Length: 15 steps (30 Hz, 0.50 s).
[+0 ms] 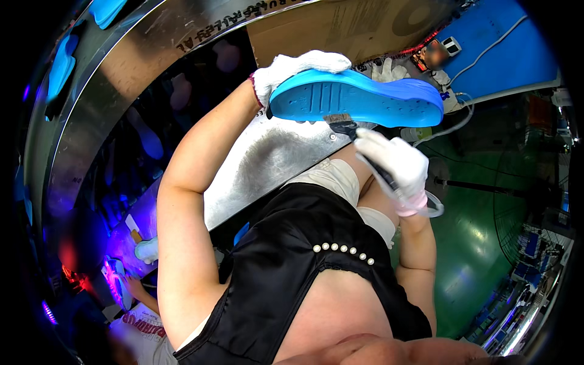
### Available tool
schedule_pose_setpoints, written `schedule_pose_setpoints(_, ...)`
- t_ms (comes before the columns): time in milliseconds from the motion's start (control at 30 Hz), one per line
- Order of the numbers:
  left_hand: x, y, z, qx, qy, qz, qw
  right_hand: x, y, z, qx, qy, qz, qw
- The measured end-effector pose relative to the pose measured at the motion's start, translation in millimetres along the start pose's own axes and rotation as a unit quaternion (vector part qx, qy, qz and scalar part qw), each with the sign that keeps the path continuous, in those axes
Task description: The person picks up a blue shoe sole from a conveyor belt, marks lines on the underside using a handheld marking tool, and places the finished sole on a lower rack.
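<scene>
Above the steel desk (267,164), far centre: blue shoe sole (359,97), tread towards me.
I judge it light, flexible foam; my left hand (292,70) fingers grip its heel end, my right hand (395,167) closed on a brush (347,126) touching its near edge.

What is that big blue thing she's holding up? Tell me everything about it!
It is a bright blue shoe sole, long and curved, looking like soft rubber or foam. Its underside faces the camera, showing grooves and rows of tiny dots. The gloved left hand grips one end, holding it in the air above a metal table. The gloved right hand presses a small brush against its lower edge.
</scene>
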<state>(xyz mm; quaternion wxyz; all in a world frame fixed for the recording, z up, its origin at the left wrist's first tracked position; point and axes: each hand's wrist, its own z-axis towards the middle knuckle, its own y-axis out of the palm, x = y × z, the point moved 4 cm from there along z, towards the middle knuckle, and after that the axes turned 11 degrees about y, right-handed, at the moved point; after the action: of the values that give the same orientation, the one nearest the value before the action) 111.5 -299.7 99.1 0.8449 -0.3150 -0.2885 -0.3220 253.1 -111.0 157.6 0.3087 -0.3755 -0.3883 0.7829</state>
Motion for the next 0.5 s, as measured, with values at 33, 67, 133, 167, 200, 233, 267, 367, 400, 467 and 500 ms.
schedule_pose_setpoints(33,3.7,-1.6,0.4,0.002,0.025,0.017,1.0,-6.5,-2.3,-0.8,-0.019,-0.006,-0.019,1.0)
schedule_pose_setpoints(67,4.7,-2.0,-0.7,0.014,0.005,0.018,1.0,-12.7,-4.7,-1.8,-0.039,-0.011,-0.038,0.998)
schedule_pose_setpoints(133,1.7,-3.6,-0.5,0.038,-0.128,-0.09,0.987,-6.1,-13.9,2.4,0.047,-0.028,0.053,0.997)
schedule_pose_setpoints(167,-0.8,-4.9,-2.0,0.072,-0.242,-0.188,0.949,-3.4,-13.5,3.7,0.052,-0.022,0.018,0.998)
schedule_pose_setpoints(200,-3.4,-3.6,-6.8,0.102,-0.427,-0.376,0.816,-1.9,-13.6,4.7,0.058,-0.018,-0.016,0.998)
schedule_pose_setpoints(233,12.8,-18.5,14.6,0.096,-0.117,-0.069,0.986,-9.6,-13.4,9.1,0.023,-0.032,-0.022,0.999)
schedule_pose_setpoints(267,17.4,-13.0,1.2,0.131,-0.2,-0.171,0.956,-16.0,-15.9,10.5,-0.006,-0.046,-0.031,0.998)
schedule_pose_setpoints(367,27.2,-12.7,-15.5,0.231,-0.384,-0.372,0.813,-10.5,-13.3,18.7,0.113,-0.042,0.013,0.993)
schedule_pose_setpoints(400,25.9,-15.3,-26.6,0.193,-0.299,-0.233,0.905,-10.3,-5.7,16.5,0.07,-0.096,0.064,0.991)
schedule_pose_setpoints(467,48.0,-15.9,-50.9,0.197,-0.132,0.065,0.969,-21.7,0.9,9.9,0.016,-0.116,0.094,0.989)
schedule_pose_setpoints(500,66.0,-8.1,-63.9,0.226,-0.053,0.205,0.951,-24.0,-1.6,7.4,0.053,-0.078,0.193,0.977)
